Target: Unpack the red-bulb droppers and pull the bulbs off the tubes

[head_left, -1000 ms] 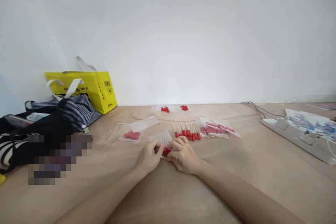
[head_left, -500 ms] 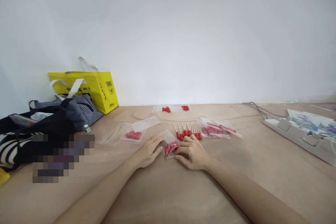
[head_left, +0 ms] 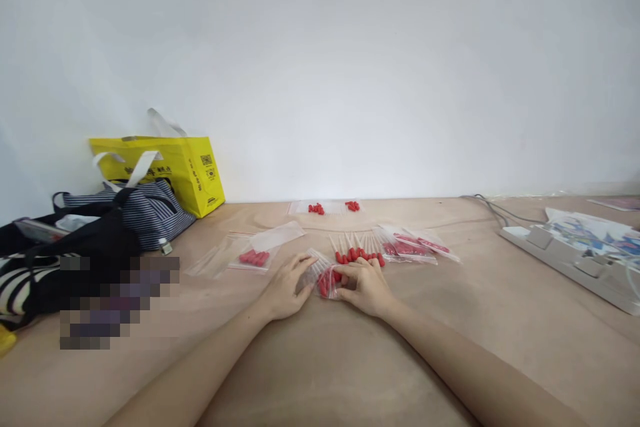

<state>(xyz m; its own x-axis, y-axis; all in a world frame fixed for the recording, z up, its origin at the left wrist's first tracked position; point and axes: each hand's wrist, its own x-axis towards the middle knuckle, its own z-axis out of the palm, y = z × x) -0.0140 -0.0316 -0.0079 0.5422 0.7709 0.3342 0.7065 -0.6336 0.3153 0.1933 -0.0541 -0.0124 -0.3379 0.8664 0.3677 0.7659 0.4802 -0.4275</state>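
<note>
A small clear plastic bag (head_left: 316,269) holding pale sticks with red heads lies tilted between my hands. My left hand (head_left: 286,288) has its curled fingers and thumb at the bag's left edge. At the other side, my right hand (head_left: 367,287) grips the bag's right edge between thumb and fingers, close to the red heads. Just behind my right fingers, loose sticks with red heads (head_left: 357,253) lie fanned out on the table, red ends toward me. Part of the bag is hidden by my fingers.
Left of my hands lies another bag with red heads (head_left: 254,258). Filled bags (head_left: 410,245) overlap at the right. Farther back rests a flat bag (head_left: 331,207). A yellow bag (head_left: 205,177), a striped bag (head_left: 155,213) and a white power strip (head_left: 565,263) flank the table.
The bag has turned slightly and lifted between my hands. My left fingers have risen a little, and my right fingers have closed in on the bag's right edge.
</note>
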